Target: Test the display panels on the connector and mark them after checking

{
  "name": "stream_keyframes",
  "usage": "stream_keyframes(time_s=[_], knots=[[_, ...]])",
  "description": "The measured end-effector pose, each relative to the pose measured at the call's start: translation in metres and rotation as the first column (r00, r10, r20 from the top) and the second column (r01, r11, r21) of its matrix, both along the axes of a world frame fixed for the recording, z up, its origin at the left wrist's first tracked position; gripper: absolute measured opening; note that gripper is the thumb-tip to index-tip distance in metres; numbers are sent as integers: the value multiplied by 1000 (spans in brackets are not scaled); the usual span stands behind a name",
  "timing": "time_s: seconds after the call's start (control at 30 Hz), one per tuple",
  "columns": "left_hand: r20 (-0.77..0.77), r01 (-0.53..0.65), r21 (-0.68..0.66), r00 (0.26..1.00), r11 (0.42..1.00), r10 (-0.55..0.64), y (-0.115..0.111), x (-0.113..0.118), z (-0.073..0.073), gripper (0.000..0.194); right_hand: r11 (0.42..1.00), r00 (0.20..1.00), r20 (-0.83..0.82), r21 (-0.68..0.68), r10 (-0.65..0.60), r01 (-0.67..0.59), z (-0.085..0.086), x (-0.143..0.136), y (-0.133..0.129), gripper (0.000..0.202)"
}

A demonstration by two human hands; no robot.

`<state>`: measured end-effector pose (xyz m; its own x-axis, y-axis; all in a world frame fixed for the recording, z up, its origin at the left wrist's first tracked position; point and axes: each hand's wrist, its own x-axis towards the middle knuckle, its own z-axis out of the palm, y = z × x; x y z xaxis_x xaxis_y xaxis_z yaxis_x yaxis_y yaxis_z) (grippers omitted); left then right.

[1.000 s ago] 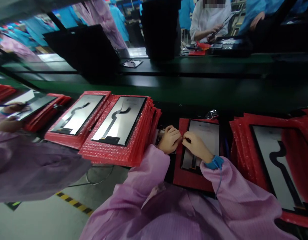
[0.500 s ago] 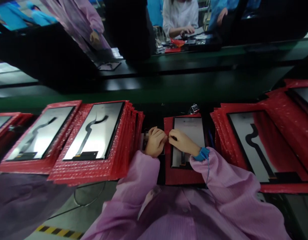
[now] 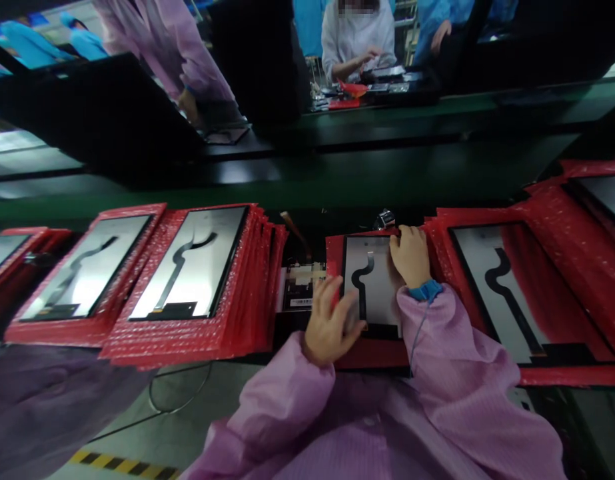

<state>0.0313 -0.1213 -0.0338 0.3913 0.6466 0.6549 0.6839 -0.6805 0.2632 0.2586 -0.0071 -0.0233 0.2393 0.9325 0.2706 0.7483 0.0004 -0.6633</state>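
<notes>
Fingers wide, the left hand (image 3: 330, 327) flanks the panel (image 3: 382, 293); the right hand (image 3: 412, 259), grip unclear from here, meets its edge, probably steadying it.

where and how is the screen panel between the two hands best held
The screen panel is probably best held by its two long edges, left hand coming from the left, right hand from the right. It lies flat on the red sheet, and the black ribbon cable curves across its face, so an edge grip should avoid pressing it.
</notes>
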Motion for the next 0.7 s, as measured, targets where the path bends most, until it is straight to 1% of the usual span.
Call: stream_keyframes(time_s=[0.03, 0.07, 0.13, 0.23, 0.37, 0.43, 0.47, 0.57, 0.7], knots=[[-81, 35, -61, 996, 998, -40, -8, 3, -5, 51, 1000, 1000, 14, -9, -22, 22, -4, 4, 3, 16], [-142, 44, -112, 988, 993, -60, -14, 6, -11, 58, 999, 999, 23, -16, -39, 39, -7, 6, 6, 14], [-202, 23, -178, 978, 984, -59, -21, 7, -22, 69, 997, 997, 28, -29, -69, 70, -13, 9, 12, 13], [-208, -2, -234, 977, 972, -48, -21, 4, -31, 78, 993, 994, -2, -53, -109, 108, -19, 11, 22, 12], [-170, 19, -282, 983, 959, -69, -19, 2, -33, 79, 988, 986, -94, -76, -139, 132, -18, 14, 29, 11], [-144, 10, -314, 988, 949, -58, -20, 3, -33, 84, 988, 976, -162, -67, -147, 138, -14, 15, 29, 13], [-124, -4, -329, 991, 944, -40, -21, 3, -34, 90, 988, 968, -203, -59, -149, 140, -10, 15, 27, 13], [-28, -51, -361, 999, 931, 44, -25, 5, -36, 116, 989, 928, -344, -24, -145, 145, 4, 16, 14, 10], [122, -76, -414, 983, 907, 138, -27, 8, -38, 149, 991, 849, -516, 6, -112, 134, 26, 20, -12, 17]])
